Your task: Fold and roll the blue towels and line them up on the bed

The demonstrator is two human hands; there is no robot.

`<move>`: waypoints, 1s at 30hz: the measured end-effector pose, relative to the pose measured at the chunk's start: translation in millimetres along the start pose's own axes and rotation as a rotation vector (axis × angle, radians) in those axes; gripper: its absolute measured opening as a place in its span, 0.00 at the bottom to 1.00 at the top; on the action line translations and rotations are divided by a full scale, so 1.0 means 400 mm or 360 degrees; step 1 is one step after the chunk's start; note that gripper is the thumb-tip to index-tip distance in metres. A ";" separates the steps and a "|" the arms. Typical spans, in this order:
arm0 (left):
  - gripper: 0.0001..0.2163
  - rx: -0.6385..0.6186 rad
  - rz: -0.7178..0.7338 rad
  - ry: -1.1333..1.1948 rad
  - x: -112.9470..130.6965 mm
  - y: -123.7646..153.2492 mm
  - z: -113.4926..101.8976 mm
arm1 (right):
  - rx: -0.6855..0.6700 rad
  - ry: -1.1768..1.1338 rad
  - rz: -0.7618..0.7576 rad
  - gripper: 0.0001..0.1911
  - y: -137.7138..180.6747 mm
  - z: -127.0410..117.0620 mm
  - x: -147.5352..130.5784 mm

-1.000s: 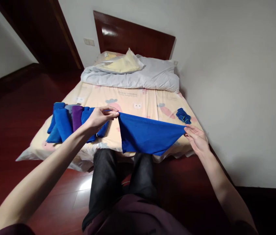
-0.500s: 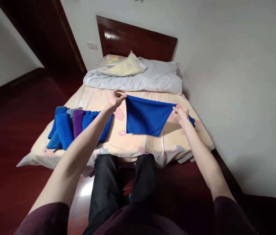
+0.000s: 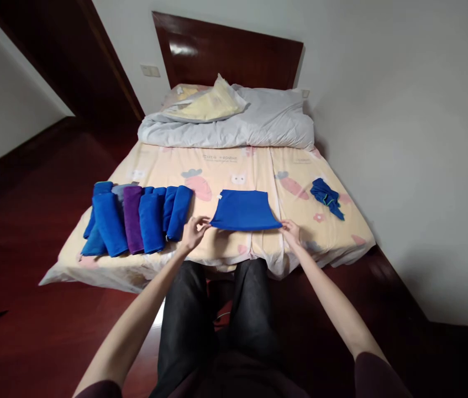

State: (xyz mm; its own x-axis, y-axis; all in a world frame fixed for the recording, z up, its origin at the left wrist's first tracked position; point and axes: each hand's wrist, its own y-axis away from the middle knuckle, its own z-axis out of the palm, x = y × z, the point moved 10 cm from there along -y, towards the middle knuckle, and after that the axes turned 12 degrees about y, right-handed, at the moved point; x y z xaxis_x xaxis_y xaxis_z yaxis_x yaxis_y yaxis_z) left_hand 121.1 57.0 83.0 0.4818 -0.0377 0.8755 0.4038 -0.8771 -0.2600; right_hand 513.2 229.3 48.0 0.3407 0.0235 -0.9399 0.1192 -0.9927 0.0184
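Note:
A flat blue towel [image 3: 244,210] stretches between my two hands over the bed, its far edge lying on the sheet and its near edge lifted a little. My left hand [image 3: 194,232] pinches the near left corner. At the near right corner, my right hand [image 3: 290,233] grips the cloth between thumb and fingers. A small white tag shows at the towel's left edge. To the left of my left hand lies a group of rolled towels, several blue ones [image 3: 151,221] and a purple one [image 3: 134,218].
A crumpled dark blue cloth [image 3: 327,198] with a green edge lies on the bed's right side. The patterned sheet [image 3: 167,166] covers the bed. Behind it are a folded grey quilt [image 3: 275,119], a pale yellow pillow [image 3: 213,105] and the wooden headboard [image 3: 229,52].
Both hands have come down and nearer to me with the towel. It hung from its upper corners before; now its far edge rests on the bed. The crumpled cloth has come into full view.

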 end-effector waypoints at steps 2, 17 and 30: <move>0.13 -0.0129 -0.0168 -0.0013 -0.083 0.066 0.049 | -0.0130 0.0086 0.0180 0.14 0.054 0.030 0.090; 0.25 0.0185 -0.0866 0.0726 -0.286 0.149 0.108 | -0.0160 0.0052 0.0487 0.25 0.140 0.021 0.196; 0.29 0.0040 -0.0923 0.0595 -0.297 0.183 0.111 | -0.0311 0.0023 0.0529 0.24 0.156 0.044 0.249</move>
State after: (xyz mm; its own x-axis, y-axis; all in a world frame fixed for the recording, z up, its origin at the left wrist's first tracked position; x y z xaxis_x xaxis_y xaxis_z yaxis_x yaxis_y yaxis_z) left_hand 127.8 18.6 -58.0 -0.1162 0.2681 0.9564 0.5354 -0.7941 0.2876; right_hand 538.0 167.6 -50.3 0.4034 -0.2927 -0.8670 0.1753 -0.9052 0.3871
